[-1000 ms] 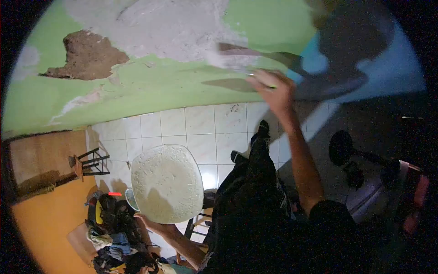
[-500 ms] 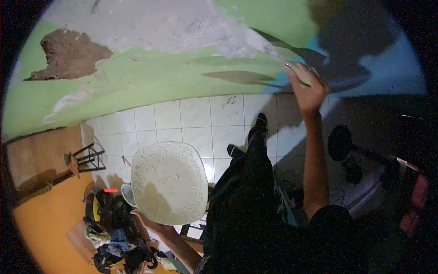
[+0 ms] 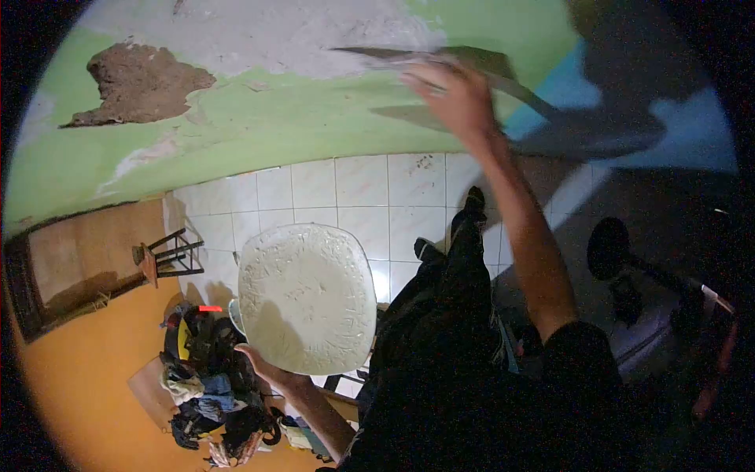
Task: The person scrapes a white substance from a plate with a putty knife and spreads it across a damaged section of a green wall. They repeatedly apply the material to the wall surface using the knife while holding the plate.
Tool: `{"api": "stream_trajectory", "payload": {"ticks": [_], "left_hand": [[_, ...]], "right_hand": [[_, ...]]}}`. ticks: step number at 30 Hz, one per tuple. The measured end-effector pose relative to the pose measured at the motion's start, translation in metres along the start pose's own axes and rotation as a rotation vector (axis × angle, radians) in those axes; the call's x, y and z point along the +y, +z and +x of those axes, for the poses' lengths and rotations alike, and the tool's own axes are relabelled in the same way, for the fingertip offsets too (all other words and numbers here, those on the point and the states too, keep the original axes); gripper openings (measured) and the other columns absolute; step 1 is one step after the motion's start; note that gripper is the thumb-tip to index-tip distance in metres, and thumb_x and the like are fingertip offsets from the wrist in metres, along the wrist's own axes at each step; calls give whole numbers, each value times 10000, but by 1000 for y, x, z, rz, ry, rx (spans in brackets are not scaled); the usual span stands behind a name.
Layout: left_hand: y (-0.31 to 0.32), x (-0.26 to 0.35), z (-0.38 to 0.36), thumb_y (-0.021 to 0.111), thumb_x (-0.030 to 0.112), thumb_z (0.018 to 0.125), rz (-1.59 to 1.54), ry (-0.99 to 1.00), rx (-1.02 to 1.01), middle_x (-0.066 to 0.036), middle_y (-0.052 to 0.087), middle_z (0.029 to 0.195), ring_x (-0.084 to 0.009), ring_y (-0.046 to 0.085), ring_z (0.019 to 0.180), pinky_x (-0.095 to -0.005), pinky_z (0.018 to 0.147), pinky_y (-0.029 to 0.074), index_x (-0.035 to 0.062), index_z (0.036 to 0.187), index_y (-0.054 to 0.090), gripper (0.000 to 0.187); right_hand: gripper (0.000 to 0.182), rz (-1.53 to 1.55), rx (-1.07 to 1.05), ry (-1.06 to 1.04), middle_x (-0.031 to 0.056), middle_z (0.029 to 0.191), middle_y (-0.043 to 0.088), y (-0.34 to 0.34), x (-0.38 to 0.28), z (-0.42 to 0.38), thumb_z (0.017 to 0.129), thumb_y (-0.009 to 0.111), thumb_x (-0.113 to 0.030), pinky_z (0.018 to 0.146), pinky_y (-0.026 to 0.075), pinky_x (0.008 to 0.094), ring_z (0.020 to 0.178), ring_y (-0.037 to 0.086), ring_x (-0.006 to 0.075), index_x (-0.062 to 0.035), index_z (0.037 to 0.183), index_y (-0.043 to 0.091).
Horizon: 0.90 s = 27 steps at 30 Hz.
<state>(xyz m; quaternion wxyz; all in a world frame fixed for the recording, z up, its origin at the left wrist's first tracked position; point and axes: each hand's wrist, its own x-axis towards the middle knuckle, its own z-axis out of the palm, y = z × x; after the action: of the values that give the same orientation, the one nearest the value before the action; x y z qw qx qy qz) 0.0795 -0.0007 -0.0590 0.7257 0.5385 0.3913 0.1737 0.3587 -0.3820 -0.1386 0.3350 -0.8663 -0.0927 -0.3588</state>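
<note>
My left hand (image 3: 277, 379) is closed on the lower edge of a pale, squarish tray with rounded corners (image 3: 307, 299), its fingers hidden beneath. Wet, cream-coloured putty is smeared in ridges over the tray's top. My right hand (image 3: 456, 98), blurred by motion, grips a putty knife (image 3: 377, 57) whose blade lies close to the wall. Under that blade spreads a whitish plastered patch (image 3: 259, 35) on the green wall (image 3: 299, 114). Left of it, a brown bare area (image 3: 145, 82) shows where the paint has come off.
White floor tiles (image 3: 362, 185) run along the wall's foot. A small dark stool (image 3: 177, 256) stands at the left, near a heap of clothes and bags (image 3: 212, 385). To the right is a dark stand-like object (image 3: 609, 248). My shadow covers the blue wall section (image 3: 668, 118).
My right hand has swept left along the wall with the putty knife, its blade now turned flatter. The tray stays in my left hand, and the view has shifted slightly.
</note>
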Motion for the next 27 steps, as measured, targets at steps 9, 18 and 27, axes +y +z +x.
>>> {"api": "stream_trajectory", "payload": {"ticks": [9,18,27], "left_hand": [[-1,1,0,258,562,1001,-39,2,72,-173,530,1321,-305,515,1187,-456,1037,381,-29,1322,476,707],[-2,1,4,282,575,992,52,16,32,-171,476,1373,-310,482,1223,-461,1058,357,-28,1352,438,720],[8,-1,-4,253,590,988,-30,-1,148,-179,537,1290,-330,511,1182,-508,1013,395,-19,1346,451,734]], "right_hand": [[164,-26,22,227,112,945,715,-69,-30,-53,794,754,-153,789,543,378,863,685,276,-90,943,728],[196,98,-58,2,130,896,678,51,-47,16,767,761,-150,676,529,380,750,640,294,-80,942,704],[202,-155,73,372,136,929,709,-77,-8,-68,780,752,-115,797,531,374,901,676,286,-36,961,708]]}}
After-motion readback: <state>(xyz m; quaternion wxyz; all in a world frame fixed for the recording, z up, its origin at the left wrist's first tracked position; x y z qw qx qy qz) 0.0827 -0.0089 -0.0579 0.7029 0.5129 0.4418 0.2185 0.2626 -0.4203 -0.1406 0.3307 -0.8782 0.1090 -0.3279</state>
